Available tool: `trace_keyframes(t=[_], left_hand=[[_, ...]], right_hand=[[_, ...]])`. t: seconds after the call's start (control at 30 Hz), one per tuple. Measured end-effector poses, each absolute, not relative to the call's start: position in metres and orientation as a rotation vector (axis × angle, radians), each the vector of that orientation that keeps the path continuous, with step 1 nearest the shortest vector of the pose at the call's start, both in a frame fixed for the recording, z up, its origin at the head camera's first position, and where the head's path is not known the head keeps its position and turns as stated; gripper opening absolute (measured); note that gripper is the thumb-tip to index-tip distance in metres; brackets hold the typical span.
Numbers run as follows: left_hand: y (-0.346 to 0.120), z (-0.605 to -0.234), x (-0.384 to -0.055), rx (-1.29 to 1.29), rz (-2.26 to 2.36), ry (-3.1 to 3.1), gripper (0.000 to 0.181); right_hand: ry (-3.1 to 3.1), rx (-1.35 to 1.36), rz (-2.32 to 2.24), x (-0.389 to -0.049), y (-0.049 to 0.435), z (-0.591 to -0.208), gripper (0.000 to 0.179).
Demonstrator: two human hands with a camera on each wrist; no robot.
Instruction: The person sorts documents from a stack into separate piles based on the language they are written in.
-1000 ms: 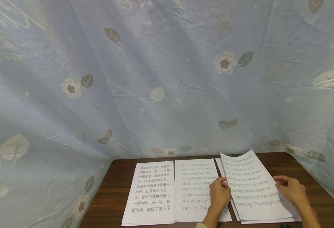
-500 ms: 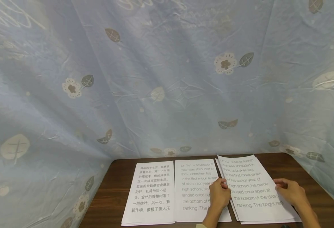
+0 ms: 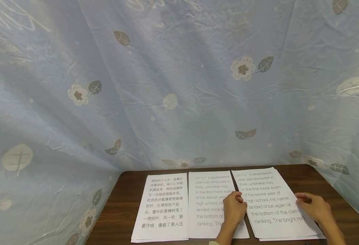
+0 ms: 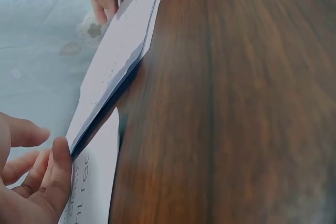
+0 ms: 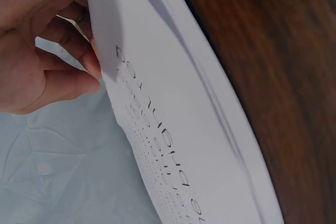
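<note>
A stack of white printed paper [image 3: 266, 200] with English text lies at the right of the table, its sheets nearly flush, the lower corner slightly offset. My left hand [image 3: 235, 209] is over the right edge of the middle stack, its fingertips right at the left edge of the right stack. In the left wrist view, the thumb and fingers of the left hand [image 4: 37, 174] are apart, with the fingers beside the paper edge. My right hand [image 3: 315, 208] is at the right edge; in the right wrist view, the fingertips of the right hand [image 5: 47, 51] touch the sheets' side.
The middle stack of English pages [image 3: 208, 200] lies partly under my left forearm. Left of it is a stack of pages with Chinese text [image 3: 162, 207]. All rest on a dark wooden table [image 3: 118, 204], with a blue patterned curtain [image 3: 179, 85] behind it.
The top sheet of the right stack, raised and curved a second ago, has come down flat and shifted left over the sheets beneath. The left hand has drawn slightly left from its edge.
</note>
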State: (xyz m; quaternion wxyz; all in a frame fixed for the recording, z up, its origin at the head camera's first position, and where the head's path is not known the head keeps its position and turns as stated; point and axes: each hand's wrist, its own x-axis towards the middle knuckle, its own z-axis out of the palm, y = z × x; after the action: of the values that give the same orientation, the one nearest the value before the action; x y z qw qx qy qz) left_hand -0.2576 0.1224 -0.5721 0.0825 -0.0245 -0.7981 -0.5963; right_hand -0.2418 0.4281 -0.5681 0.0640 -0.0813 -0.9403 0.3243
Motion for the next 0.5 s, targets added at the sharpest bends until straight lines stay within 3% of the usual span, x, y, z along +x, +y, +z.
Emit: trace_keyframes(t=[0.5], left_hand=[[0.102,-0.574,-0.262,-0.042,-1.840,-2.397,0.040]], right_hand=[[-2.688,-0.272,0.999,-0.235,0.413,-0.569,0.039]])
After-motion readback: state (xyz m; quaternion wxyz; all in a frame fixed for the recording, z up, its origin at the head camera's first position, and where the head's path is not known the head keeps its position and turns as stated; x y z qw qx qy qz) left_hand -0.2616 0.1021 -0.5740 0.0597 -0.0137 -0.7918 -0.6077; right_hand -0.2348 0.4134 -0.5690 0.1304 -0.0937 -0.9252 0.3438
